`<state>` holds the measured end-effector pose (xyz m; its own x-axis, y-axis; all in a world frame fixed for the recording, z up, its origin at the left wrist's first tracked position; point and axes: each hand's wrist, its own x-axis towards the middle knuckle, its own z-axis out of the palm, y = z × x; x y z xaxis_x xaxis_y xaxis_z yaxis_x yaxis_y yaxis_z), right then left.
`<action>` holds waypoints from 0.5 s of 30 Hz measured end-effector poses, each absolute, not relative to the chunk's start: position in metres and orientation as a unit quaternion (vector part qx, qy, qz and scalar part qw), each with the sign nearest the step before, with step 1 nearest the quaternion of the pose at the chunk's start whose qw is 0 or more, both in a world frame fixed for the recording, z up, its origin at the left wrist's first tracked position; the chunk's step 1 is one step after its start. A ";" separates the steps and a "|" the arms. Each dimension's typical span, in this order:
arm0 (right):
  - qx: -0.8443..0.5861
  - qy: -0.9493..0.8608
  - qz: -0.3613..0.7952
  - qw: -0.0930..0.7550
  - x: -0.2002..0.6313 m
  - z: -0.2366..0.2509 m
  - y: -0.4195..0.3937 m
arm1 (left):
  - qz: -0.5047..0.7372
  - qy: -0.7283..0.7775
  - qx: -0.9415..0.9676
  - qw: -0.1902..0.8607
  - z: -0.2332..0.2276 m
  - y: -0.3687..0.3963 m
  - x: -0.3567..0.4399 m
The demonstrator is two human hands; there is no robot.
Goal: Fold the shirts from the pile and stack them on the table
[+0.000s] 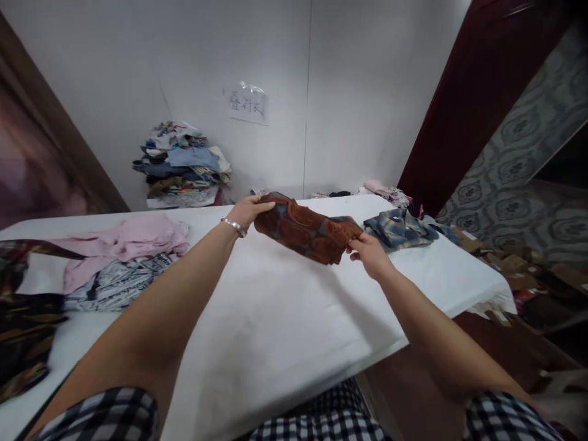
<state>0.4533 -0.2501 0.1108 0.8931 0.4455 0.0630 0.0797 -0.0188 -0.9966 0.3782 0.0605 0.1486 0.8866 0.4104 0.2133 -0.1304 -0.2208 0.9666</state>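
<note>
A folded shirt (pixel 303 229), brown with a blue-grey pattern, is stretched between my two hands above the white-covered table (pixel 275 331). My left hand (pixel 250 211), with a bracelet at the wrist, pinches its upper left corner. The right end is gripped by my right hand (pixel 370 251), thumb and fingers closed on the cloth. Just beyond my right hand lies a crumpled blue and tan checked garment (pixel 399 228). The shirt is tilted, lower on the right, and casts a shadow on the table.
At the left lie a pink garment (pixel 133 239), a black-and-white printed one (pixel 119 282) and dark patterned clothes (pixel 27 337). A tall pile of clothes (pixel 186 165) stands against the wall, near a taped paper sign (pixel 248 104). More clothes (pixel 386 191) lie at the back right; cardboard pieces (pixel 509 263) are beside the table.
</note>
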 end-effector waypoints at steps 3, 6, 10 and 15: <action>-0.707 -0.234 0.092 0.661 0.460 0.109 -0.252 | 0.286 0.092 0.774 0.558 0.147 0.055 0.333; -0.745 -0.282 0.112 0.595 0.446 0.069 -0.269 | 0.235 0.105 0.842 0.473 0.109 0.037 0.274; -0.757 -0.378 0.191 0.497 0.405 0.003 -0.302 | 0.131 0.080 0.895 0.419 0.030 0.007 0.199; -0.781 -0.430 0.184 0.413 0.374 -0.017 -0.322 | 0.099 0.087 0.941 0.313 -0.017 -0.017 0.156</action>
<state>0.3737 -0.3217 -0.0170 0.5617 0.8246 0.0672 0.5206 -0.2891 -0.8033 0.1564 -0.0175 -0.0166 0.9652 0.2263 0.1313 0.1025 -0.7887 0.6062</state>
